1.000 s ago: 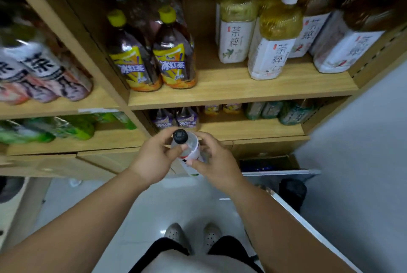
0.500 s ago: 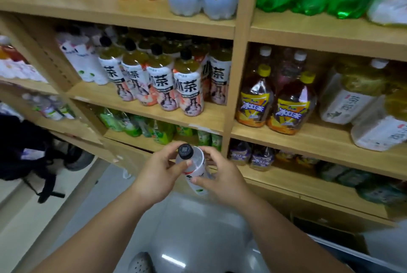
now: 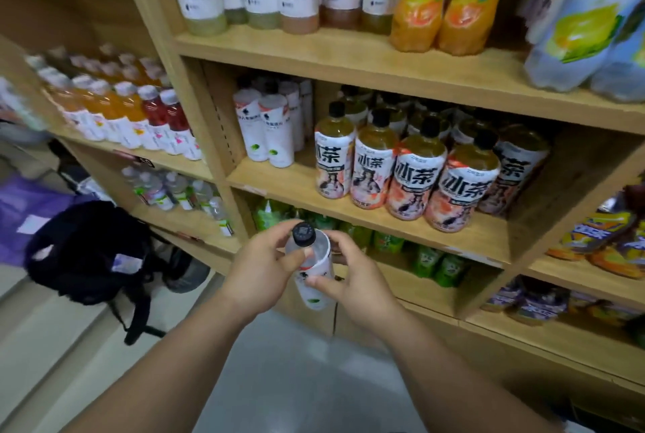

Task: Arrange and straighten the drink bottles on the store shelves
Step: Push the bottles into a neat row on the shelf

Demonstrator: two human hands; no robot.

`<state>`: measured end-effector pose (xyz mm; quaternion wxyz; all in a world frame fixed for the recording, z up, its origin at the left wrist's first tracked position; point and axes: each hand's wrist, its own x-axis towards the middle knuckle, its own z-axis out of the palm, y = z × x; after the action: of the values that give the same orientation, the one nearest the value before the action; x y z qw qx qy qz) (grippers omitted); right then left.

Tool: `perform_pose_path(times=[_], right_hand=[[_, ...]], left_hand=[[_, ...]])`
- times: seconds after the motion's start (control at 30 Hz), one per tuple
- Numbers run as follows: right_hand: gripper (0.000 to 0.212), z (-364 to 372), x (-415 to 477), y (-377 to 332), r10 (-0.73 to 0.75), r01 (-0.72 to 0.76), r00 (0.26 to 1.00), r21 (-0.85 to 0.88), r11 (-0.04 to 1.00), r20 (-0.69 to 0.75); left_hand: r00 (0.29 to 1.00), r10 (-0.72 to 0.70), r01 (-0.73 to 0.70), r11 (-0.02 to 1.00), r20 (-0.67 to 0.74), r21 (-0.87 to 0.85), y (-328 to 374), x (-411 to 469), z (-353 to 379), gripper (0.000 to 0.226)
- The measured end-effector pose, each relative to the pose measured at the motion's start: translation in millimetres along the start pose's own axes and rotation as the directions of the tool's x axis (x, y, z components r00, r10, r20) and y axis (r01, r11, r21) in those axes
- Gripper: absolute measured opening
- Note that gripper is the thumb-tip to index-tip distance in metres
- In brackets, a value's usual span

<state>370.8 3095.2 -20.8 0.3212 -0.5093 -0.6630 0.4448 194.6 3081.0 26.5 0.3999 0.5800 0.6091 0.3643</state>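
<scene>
Bottle (image 3: 311, 270) gripped between left hand (image 3: 260, 270) and right hand (image 3: 352, 280).

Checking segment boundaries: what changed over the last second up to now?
Only the view moved: the head turned left and up, bringing the black-capped tea bottles into view. Nothing was taken or released. The left hand and right hand still hold the same small bottle.

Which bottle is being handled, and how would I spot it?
Find the wooden shelving, then the row of black-capped tea bottles on its middle shelf. Just below and in front, the left hand and right hand hold one small bottle. It alone is off the shelf: white label, black cap facing the camera.
</scene>
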Motion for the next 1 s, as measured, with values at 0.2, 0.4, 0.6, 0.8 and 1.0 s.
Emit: perform_pose_path(times=[0.2, 0.4, 0.6, 0.8, 1.0], right_hand=[[0.065, 35.9, 52.5, -23.3, -0.008, 0.008, 1.000, 0.027, 1.000, 0.019], [0.061, 44.3, 128.5, -44.1, -0.110, 0.106, 0.993, 0.098, 0.989, 0.033], [0.065, 46.9, 213.4, -50.7, -0.117, 0.112, 0.988, 0.056, 0.992, 0.102], [0.074, 62.0, 264.9, -47.3, -0.091, 0.094, 0.994, -0.053, 0.994, 0.064], [0.066, 82.2, 285.0, -38.1, -0.053, 0.053, 0.999, 0.015, 0.998, 0.005]], left_hand=[[1.000, 0.009, -0.008, 1.000, -0.023, 0.021, -13.2, 32.5, -50.9, 0.027], [0.997, 0.017, -0.017, 1.000, -0.075, 0.001, -6.6, 93.6, -97.7, 0.025], [0.988, 0.030, -0.024, 0.999, -0.153, 0.043, 6.1, 160.7, -142.7, 0.024], [0.989, 0.071, -0.067, 0.997, -0.127, 0.038, 2.4, 208.2, -153.2, 0.027], [0.996, 0.042, -0.039, 0.998, -0.081, 0.043, -17.8, 239.7, -159.5, 0.028]])
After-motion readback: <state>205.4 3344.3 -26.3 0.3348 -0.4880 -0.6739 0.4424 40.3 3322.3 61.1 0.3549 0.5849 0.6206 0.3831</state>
